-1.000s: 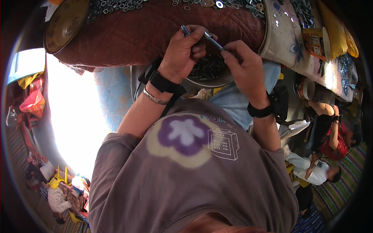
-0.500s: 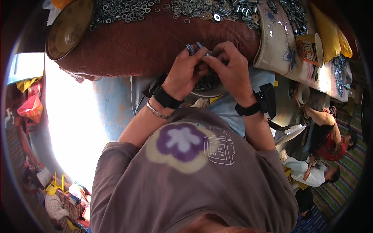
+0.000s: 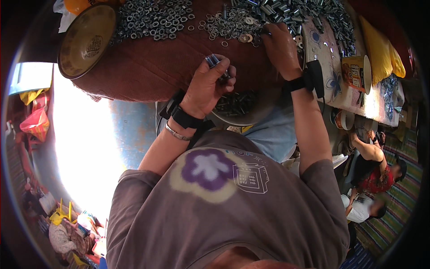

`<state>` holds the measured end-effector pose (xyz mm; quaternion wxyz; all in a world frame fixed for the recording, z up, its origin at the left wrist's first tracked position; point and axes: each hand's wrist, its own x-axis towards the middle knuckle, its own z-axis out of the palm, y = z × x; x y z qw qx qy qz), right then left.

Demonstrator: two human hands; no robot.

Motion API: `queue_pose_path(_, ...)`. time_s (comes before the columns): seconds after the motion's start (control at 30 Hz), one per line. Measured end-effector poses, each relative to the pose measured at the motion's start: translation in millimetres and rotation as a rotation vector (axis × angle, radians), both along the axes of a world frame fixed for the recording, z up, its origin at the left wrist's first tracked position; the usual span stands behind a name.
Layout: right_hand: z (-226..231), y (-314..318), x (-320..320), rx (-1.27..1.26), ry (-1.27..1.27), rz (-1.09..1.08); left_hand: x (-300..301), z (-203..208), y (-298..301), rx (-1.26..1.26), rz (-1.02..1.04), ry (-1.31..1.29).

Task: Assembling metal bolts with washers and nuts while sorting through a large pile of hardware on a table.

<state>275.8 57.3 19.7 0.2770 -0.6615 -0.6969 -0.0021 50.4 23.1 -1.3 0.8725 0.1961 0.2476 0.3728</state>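
My left hand [image 3: 207, 85] is closed around a few short metal bolts [image 3: 212, 61], whose ends stick out above the thumb and forefinger. My right hand [image 3: 283, 51] has reached to the near edge of the hardware on the dark red cloth, its fingers bent and pressed together. What its fingertips hold, if anything, is hidden. Beside them lie loose flat washers [image 3: 245, 38] and spring washers [image 3: 218, 29]. Shiny metal sleeves [image 3: 291, 13] are heaped just beyond. Below the hands, a metal bowl [image 3: 244, 120] on my lap holds dark-looking metal pieces.
Hex nuts [image 3: 156, 22] are spread at the far left of the red cloth [image 3: 148, 67], next to a tilted brown bowl [image 3: 85, 42]. On the right stand a paper noodle cup [image 3: 356, 74] and a yellow bag [image 3: 378, 45]. Other people sit at the lower right and lower left.
My right hand has left my left hand and moved away, up and right, to the washers and sleeves. The left hand has dropped slightly, still holding the bolts. The bowl shows more.
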Motion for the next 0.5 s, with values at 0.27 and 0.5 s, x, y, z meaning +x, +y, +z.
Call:
queue_pose_path(0.27,23,-15,-38,-0.058,0.269,0.022,-2,3,17,0.111,0.086,0.129)
queue_pose_path(0.5,39,-25,-79,-0.164,0.416,0.288,-3,11,28,0.056,0.071,0.154)
